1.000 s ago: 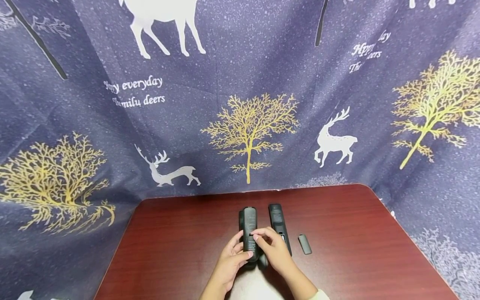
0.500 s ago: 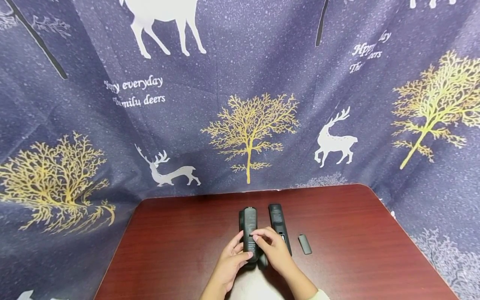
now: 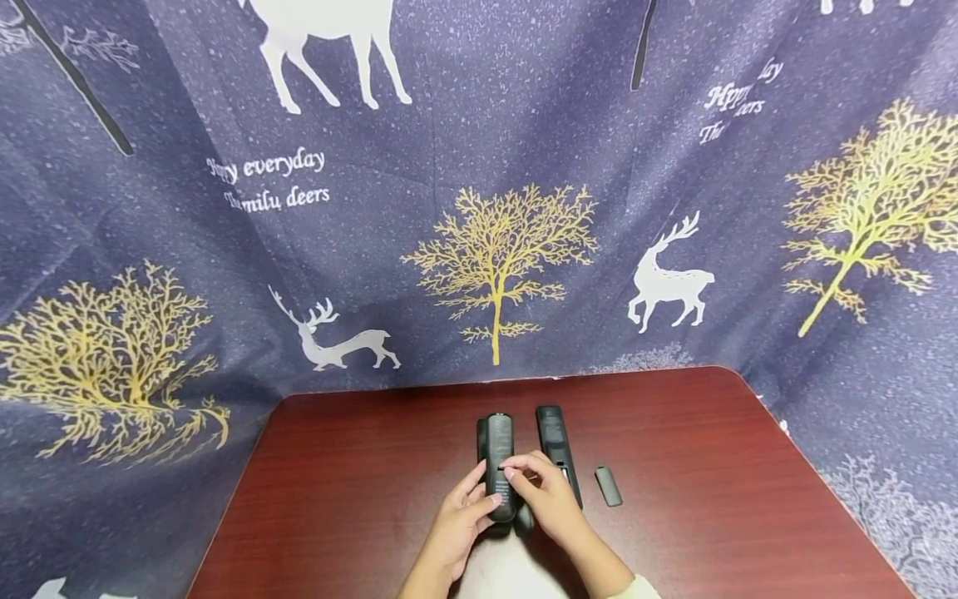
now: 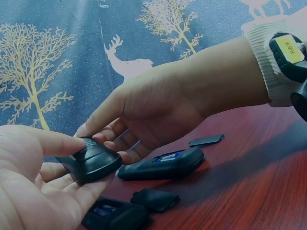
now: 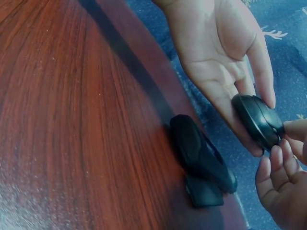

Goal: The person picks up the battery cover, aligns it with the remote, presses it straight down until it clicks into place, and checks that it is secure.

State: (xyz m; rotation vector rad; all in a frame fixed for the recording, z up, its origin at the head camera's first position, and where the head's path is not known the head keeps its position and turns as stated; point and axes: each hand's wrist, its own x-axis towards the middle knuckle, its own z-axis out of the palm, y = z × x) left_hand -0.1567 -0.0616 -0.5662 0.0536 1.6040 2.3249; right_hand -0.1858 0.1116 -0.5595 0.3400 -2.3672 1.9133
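Note:
My left hand (image 3: 466, 517) holds a black remote control (image 3: 499, 441) above the table, its back with printed text facing up. The left thumb lies on the battery cover (image 3: 501, 489) at the near end. With thumb and index finger, my right hand (image 3: 550, 499) grips the remote at the cover's upper edge, mid-length. In the left wrist view, the held remote (image 4: 93, 165) shows its rounded end between both hands, the left fingers beneath it. The right wrist view shows the same remote (image 5: 256, 122) from the side.
A second remote (image 3: 554, 433) lies to the right with batteries (image 4: 169, 156) exposed; its loose cover (image 3: 609, 487) is beside it. A third remote (image 4: 117, 215) lies under the held one, compartment uncovered, near another loose cover (image 4: 156, 199). A printed cloth (image 3: 479, 249) hangs behind the table (image 3: 359, 499).
The left thumb has shifted slightly up along the battery cover. The right fingers and the remotes on the table stay almost where they were.

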